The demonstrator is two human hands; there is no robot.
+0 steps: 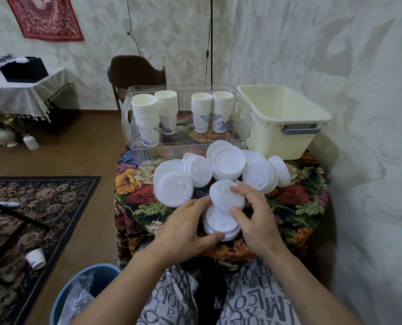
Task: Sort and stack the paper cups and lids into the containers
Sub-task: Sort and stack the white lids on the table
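Several stacks of white lids point(225, 163) lie heaped on the small table with a floral cloth point(134, 181). My left hand point(183, 226) grips a low stack of lids point(218, 225) at the table's front edge. My right hand point(254, 212) pinches another small stack of lids point(223, 193), tilted, just above the first. Behind the heap stands a clear plastic container point(244, 113) holding several stacks of paper cups point(148, 118). To its right is a cream plastic tub point(286, 120); no lids show inside it.
A brown chair point(134, 71) stands behind the table and the wall runs close on the right. On the floor at the left lie a patterned rug point(31, 207), a fallen paper cup point(36, 258) and a blue bin point(82, 294).
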